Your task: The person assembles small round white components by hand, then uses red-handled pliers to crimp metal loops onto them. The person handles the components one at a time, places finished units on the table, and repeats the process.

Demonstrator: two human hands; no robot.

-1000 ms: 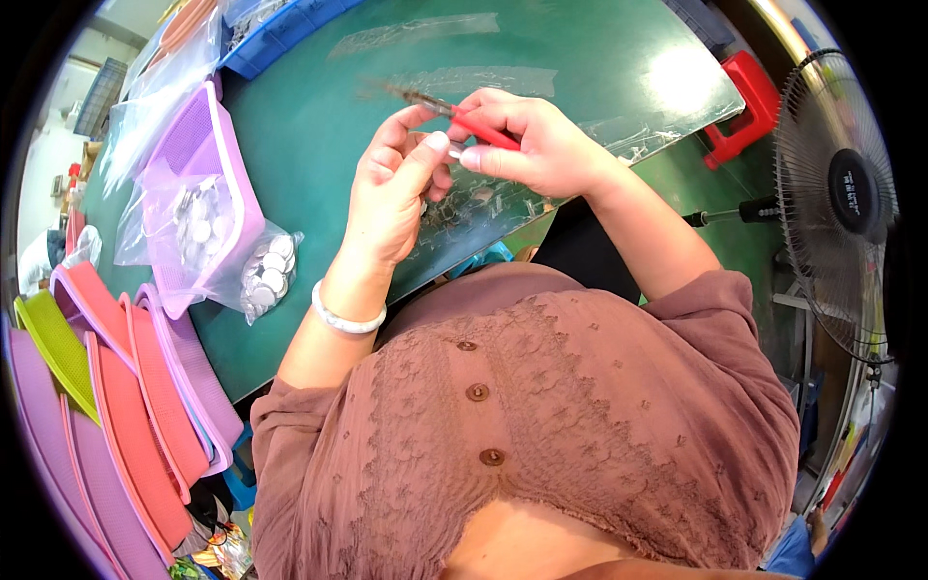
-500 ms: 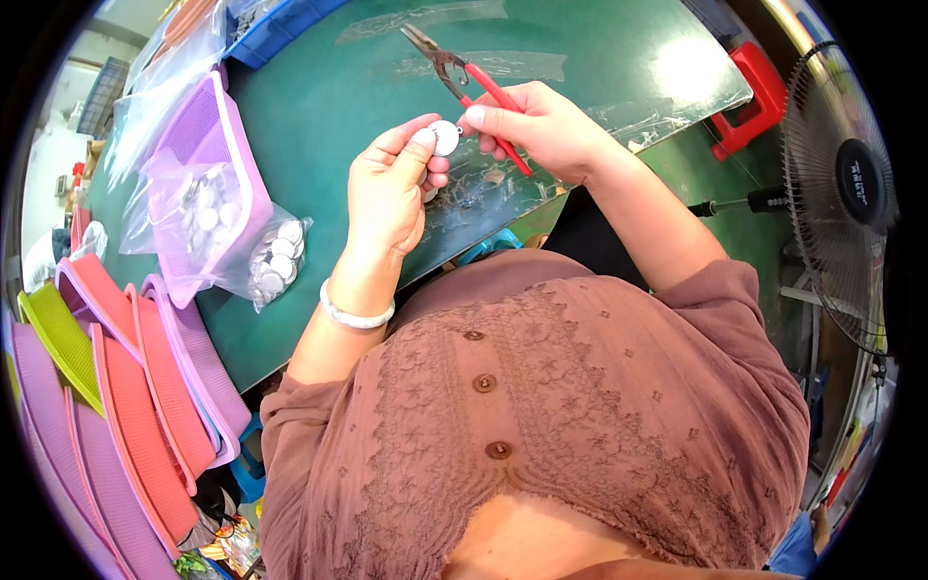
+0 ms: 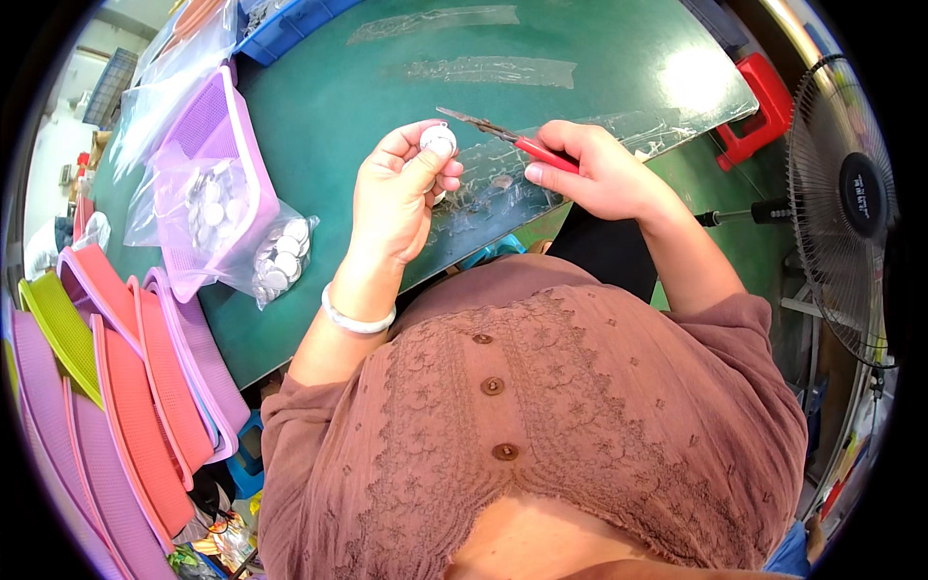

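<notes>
Between the thumb and fingers of my left hand [image 3: 398,184] is a round silver-white metal disc [image 3: 439,141] with a small loop on its rim. Part of another pale disc shows lower in that palm, mostly hidden. My right hand [image 3: 594,174] is closed round the red handles of a pair of pliers [image 3: 498,130]. Their dark jaws point left, close to the disc's loop; whether they touch it I cannot tell. Both hands are above the near edge of the green table [image 3: 329,97].
At the left, a purple basket [image 3: 253,184] holds a clear bag of discs [image 3: 213,208]; another bag of discs [image 3: 282,259] lies beside it. Stacked coloured baskets [image 3: 145,416] fill the lower left. A blue bin [image 3: 290,34], a red clamp-like piece [image 3: 759,106] and a fan [image 3: 851,203] stand around.
The pliers have swung down from pointing up and away to pointing left at the disc. My right hand has moved slightly right and nearer. The disc has turned so its loop faces up.
</notes>
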